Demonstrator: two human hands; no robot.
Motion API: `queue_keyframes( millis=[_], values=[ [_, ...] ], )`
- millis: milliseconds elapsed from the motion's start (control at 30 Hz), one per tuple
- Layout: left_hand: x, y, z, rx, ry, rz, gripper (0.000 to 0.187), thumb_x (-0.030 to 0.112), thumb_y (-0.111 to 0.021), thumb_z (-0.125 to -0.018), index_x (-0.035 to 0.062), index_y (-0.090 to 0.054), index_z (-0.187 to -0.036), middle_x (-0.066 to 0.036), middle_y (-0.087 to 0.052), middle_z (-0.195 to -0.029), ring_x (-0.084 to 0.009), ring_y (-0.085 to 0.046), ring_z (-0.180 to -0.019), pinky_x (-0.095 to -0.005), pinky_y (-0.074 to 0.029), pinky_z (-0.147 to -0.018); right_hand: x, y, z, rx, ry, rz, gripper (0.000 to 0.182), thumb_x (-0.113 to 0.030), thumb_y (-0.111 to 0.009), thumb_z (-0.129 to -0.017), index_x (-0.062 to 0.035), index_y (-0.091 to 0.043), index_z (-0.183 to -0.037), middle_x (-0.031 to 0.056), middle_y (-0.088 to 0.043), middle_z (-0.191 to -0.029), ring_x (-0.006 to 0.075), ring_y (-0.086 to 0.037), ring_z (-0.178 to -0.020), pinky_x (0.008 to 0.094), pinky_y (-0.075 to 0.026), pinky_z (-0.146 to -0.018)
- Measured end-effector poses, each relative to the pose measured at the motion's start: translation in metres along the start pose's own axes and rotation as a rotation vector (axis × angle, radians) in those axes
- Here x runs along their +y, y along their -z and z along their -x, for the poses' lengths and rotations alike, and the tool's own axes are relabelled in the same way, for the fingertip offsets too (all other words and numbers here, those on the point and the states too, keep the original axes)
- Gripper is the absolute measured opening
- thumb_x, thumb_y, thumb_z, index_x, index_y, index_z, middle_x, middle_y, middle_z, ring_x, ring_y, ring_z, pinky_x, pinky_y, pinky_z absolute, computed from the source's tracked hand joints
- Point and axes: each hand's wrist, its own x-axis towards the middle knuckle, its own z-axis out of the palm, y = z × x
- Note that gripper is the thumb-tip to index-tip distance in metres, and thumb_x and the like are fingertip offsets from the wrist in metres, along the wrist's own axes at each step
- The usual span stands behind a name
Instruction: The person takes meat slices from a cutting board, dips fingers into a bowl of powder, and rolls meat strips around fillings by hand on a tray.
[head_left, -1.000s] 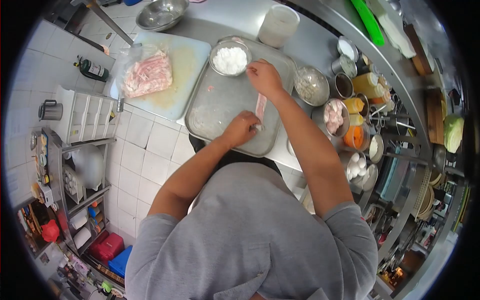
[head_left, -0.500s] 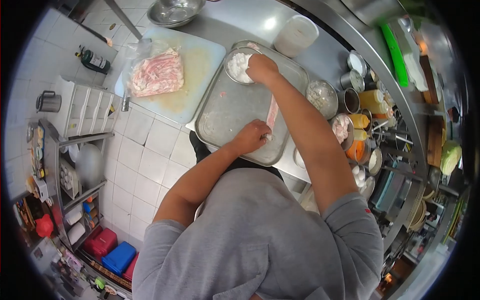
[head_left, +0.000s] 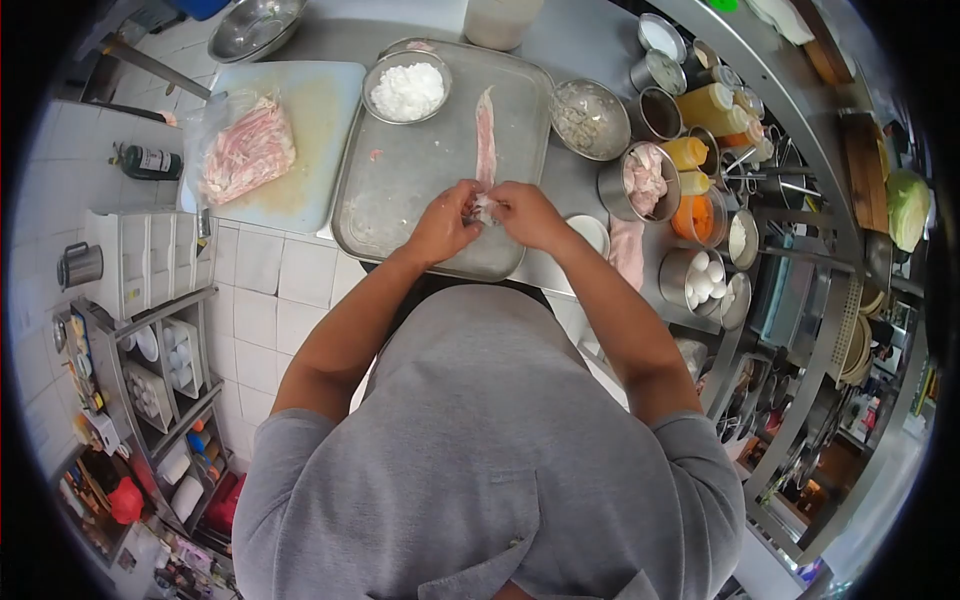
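Pinching a whitish clump (head_left: 485, 211) with left hand (head_left: 442, 226) and right hand (head_left: 530, 214) at the near end of the meat strip (head_left: 486, 140), apparently for steadiness.

The steel surface (head_left: 385, 25) carries a metal tray (head_left: 390, 215) and, beside it, a pale cutting board (head_left: 328, 120). A metal bowl (head_left: 612, 141) stands on the tray's other side.

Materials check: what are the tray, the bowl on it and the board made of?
Tray: looks like metal, perhaps aluminium; dull, scuffed grey.
Bowl: probably stainless steel, by its thin, shiny grey rim.
Board: likely plastic; pale, smooth and matte, with yellowish stains.
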Motion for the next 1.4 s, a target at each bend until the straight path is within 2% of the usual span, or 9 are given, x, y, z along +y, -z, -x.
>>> queue_keyframes(
  millis=[100, 200, 400, 533, 933, 1133, 1200, 1333, 1400],
  values=[
    [0.003, -0.002, 0.002, 0.027, -0.007, -0.019, 0.057, 0.001, -0.083, -0.086, 0.0030, -0.058, -0.137, -0.014, -0.067, -0.108, -0.0290, -0.068, -0.097, -0.0424, -0.059, -0.092, -0.007, -0.008, 0.026, 0.028, 0.000, 0.031, 0.040, -0.008, -0.077, -0.095, -0.0036, -0.075, -0.135, 0.0206, -0.071, -0.124, 0.0422, -0.072, -0.115, 0.0511, -0.058, -0.100],
    [0.000, -0.009, 0.005, 0.062, -0.033, -0.013, 0.053, 0.001, -0.082, -0.086, 0.0037, -0.060, -0.134, -0.015, -0.067, -0.107, -0.0317, -0.068, -0.100, -0.0439, -0.058, -0.093, -0.002, -0.019, 0.032, 0.067, 0.022, 0.119, 0.048, -0.005, -0.078, -0.092, -0.0029, -0.072, -0.139, 0.0195, -0.067, -0.122, 0.0407, -0.072, -0.109, 0.0494, -0.059, -0.097],
    [-0.003, -0.015, 0.014, 0.116, -0.212, -0.233, 0.040, 0.004, -0.083, -0.083, 0.0041, -0.066, -0.119, -0.019, -0.070, -0.113, -0.0434, -0.066, -0.110, -0.0527, -0.056, -0.097, 0.005, -0.029, 0.030, 0.063, 0.009, 0.144, 0.040, -0.008, -0.080, -0.090, -0.0011, -0.073, -0.129, 0.0203, -0.069, -0.122, 0.0437, -0.072, -0.114, 0.0520, -0.058, -0.099],
    [-0.002, -0.013, 0.017, 0.090, -0.198, -0.253, 0.034, 0.003, -0.082, -0.083, 0.0045, -0.068, -0.113, -0.018, -0.070, -0.110, -0.0431, -0.066, -0.110, -0.0531, -0.055, -0.099, 0.002, -0.028, 0.027, 0.042, -0.017, 0.161, 0.042, -0.013, -0.081, -0.091, -0.0027, -0.069, -0.130, 0.0201, -0.069, -0.125, 0.0441, -0.070, -0.121, 0.0533, -0.057, -0.104],
    [-0.004, -0.012, 0.017, 0.042, -0.302, -0.325, 0.031, 0.002, -0.079, -0.081, 0.0032, -0.073, -0.112, -0.017, -0.071, -0.106, -0.0409, -0.066, -0.106, -0.0509, -0.055, -0.097, 0.005, -0.025, 0.017, -0.076, -0.096, 0.231, 0.039, -0.020, -0.089, -0.087, -0.0035, -0.079, -0.121, 0.0195, -0.073, -0.123, 0.0419, -0.072, -0.122, 0.0519, -0.058, -0.106],
    [0.002, -0.010, 0.015, -0.009, -0.234, -0.349, 0.028, 0.009, -0.079, -0.084, 0.0030, -0.076, -0.111, -0.016, -0.071, -0.107, -0.0396, -0.066, -0.108, -0.0517, -0.056, -0.100, 0.004, -0.020, 0.013, -0.167, -0.178, 0.214, 0.046, -0.022, -0.091, -0.086, -0.0026, -0.076, -0.126, 0.0206, -0.077, -0.119, 0.0458, -0.075, -0.111, 0.0532, -0.060, -0.101],
    [0.000, -0.007, 0.011, -0.037, -0.249, -0.402, 0.028, 0.008, -0.079, -0.083, 0.0017, -0.075, -0.110, -0.018, -0.072, -0.105, -0.0415, -0.068, -0.107, -0.0524, -0.055, -0.098, -0.001, -0.024, 0.018, 0.015, -0.250, 0.110, 0.056, -0.022, -0.092, -0.087, -0.0025, -0.069, -0.133, 0.0215, -0.078, -0.116, 0.0475, -0.076, -0.107, 0.0529, -0.061, -0.098],
    [-0.001, -0.005, 0.000, -0.053, -0.231, -0.418, 0.027, 0.012, -0.079, -0.084, 0.0011, -0.075, -0.109, -0.019, -0.074, -0.103, -0.0437, -0.069, -0.108, -0.0538, -0.055, -0.099, -0.010, -0.030, 0.039, 0.043, -0.177, 0.145, 0.057, -0.018, -0.089, -0.089, -0.0039, -0.063, -0.138, 0.0210, -0.076, -0.116, 0.0455, -0.076, -0.108, 0.0525, -0.061, -0.096],
    [0.002, -0.002, -0.007, -0.175, -0.110, -0.434, 0.027, 0.014, -0.079, -0.085, 0.0001, -0.075, -0.107, -0.021, -0.074, -0.102, -0.0459, -0.070, -0.109, -0.0546, -0.055, -0.099, -0.012, -0.039, 0.054, 0.166, 0.027, 0.300, 0.048, -0.016, -0.084, -0.092, -0.0051, -0.067, -0.135, 0.0188, -0.074, -0.117, 0.0428, -0.075, -0.110, 0.0539, -0.061, -0.095]
  ],
)
